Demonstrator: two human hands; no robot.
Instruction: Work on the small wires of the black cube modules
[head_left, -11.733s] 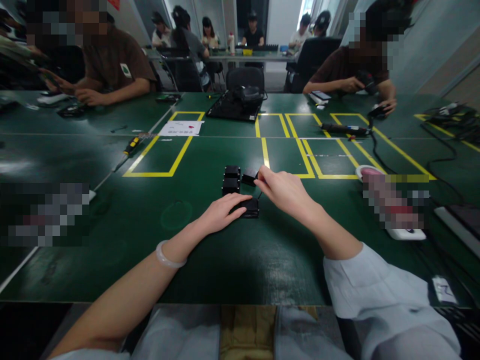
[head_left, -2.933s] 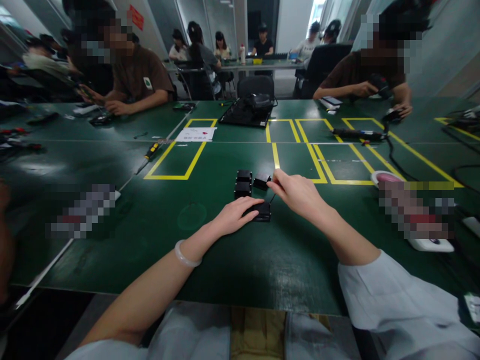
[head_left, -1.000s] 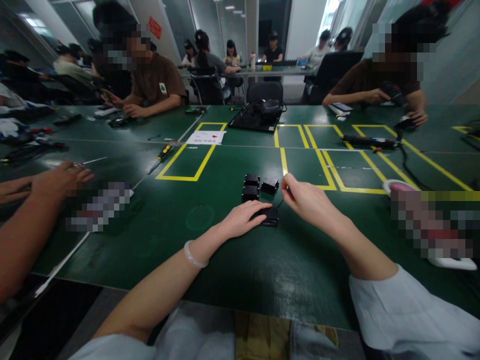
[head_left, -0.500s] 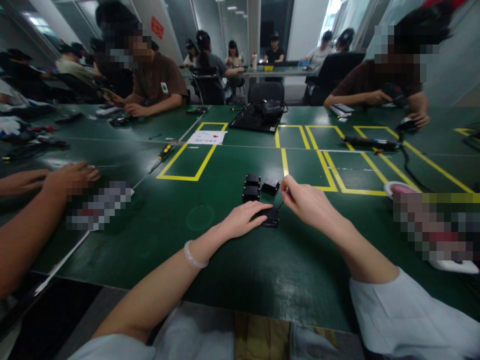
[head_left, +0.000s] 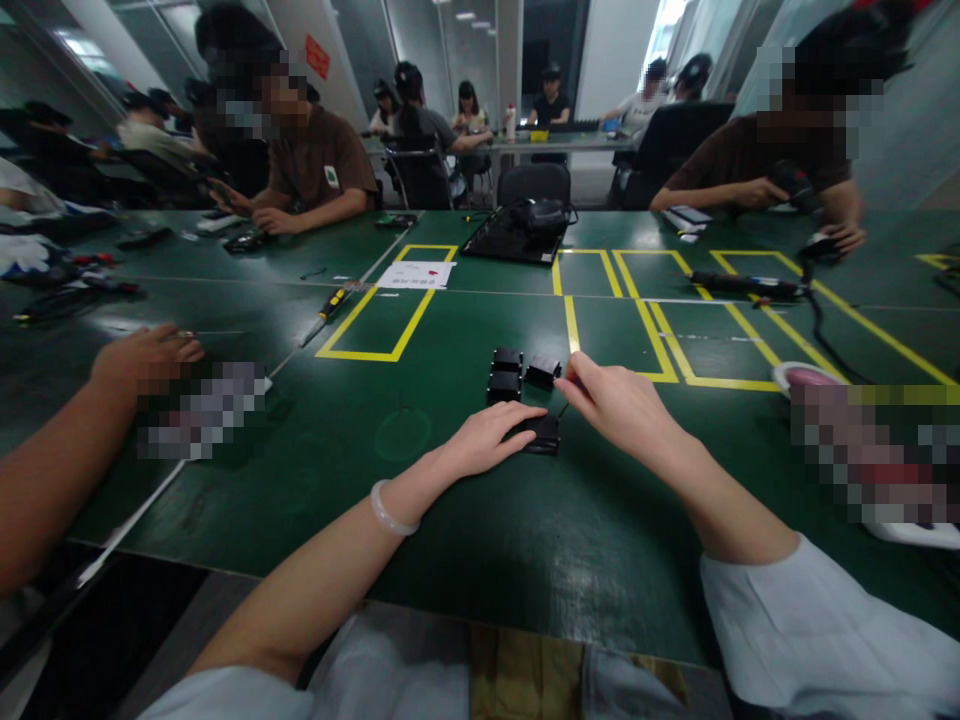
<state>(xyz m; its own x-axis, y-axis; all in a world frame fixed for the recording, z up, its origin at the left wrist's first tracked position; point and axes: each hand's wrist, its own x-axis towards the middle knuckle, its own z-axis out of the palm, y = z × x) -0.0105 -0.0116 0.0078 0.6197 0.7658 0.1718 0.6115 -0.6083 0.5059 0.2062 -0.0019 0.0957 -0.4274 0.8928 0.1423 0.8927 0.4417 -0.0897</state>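
Observation:
My left hand [head_left: 486,439] lies flat with its fingers stretched over a flat black box [head_left: 541,433] on the green table [head_left: 480,520], pressing it down. My right hand [head_left: 616,402] is pinched shut on a thin dark tool whose tip points down at the box's right end. Just beyond stand three small black blocks: two in a row [head_left: 506,373] and one [head_left: 542,371] tilted beside them, close to my right fingertips.
Yellow tape rectangles [head_left: 386,315] mark the table ahead. A screwdriver [head_left: 328,304], a white paper [head_left: 415,274] and a black tray [head_left: 514,233] lie farther off. A neighbour's hand [head_left: 146,355] rests at left. Other people sit around the far side. A pink-and-white object [head_left: 804,377] lies at right.
My hands have hardly moved; the view has drifted slightly. The neighbour's hand at left, absent earlier, has come in and stays on the table.

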